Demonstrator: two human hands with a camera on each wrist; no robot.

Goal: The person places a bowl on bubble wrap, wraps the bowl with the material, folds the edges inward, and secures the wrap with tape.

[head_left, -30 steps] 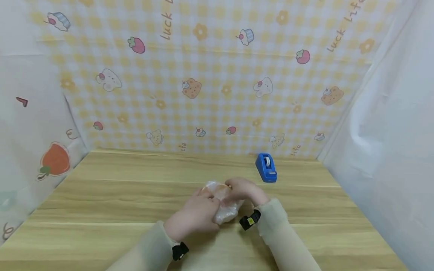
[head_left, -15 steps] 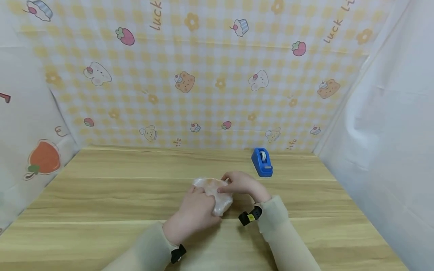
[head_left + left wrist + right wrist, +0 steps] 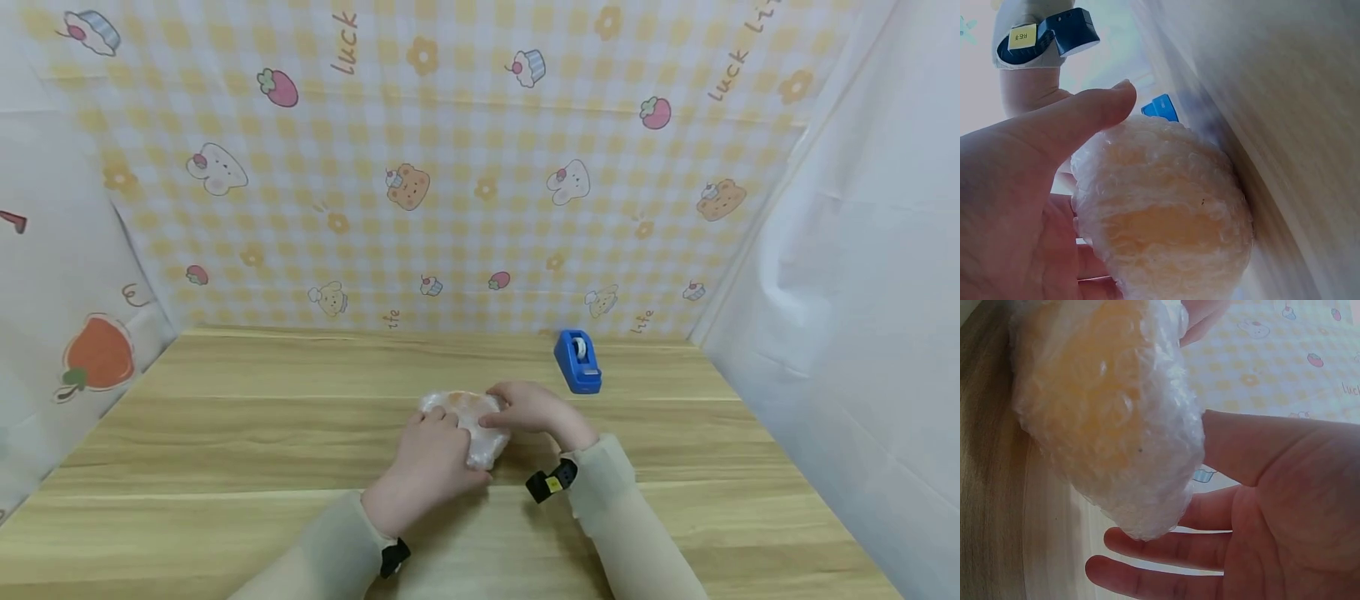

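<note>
A rounded bundle of clear bubble wrap (image 3: 472, 410) sits low at the table's middle, with something orange-yellow showing through the layers. From the left, my left hand (image 3: 429, 462) grips it, knuckles up. On the far right edge my right hand (image 3: 531, 407) pinches the wrap between thumb and fingers. In the left wrist view the wrapped bundle (image 3: 1166, 206) lies between the thumb and the fingers, which are partly behind it. The right wrist view has the bundle's (image 3: 1110, 406) narrower end against the hand's thumb, several fingers beneath. What is inside cannot be made out.
A blue tape dispenser (image 3: 578, 362) with a white roll stands at the back right of the wooden table (image 3: 262, 417). A yellow checked cloth (image 3: 465, 233) hangs behind, and white sheets (image 3: 847, 292) close off both sides.
Both hands have turned the bundle and shifted it slightly left and away. The left hand now covers its near left side. The head view has tilted and shifted a little.
</note>
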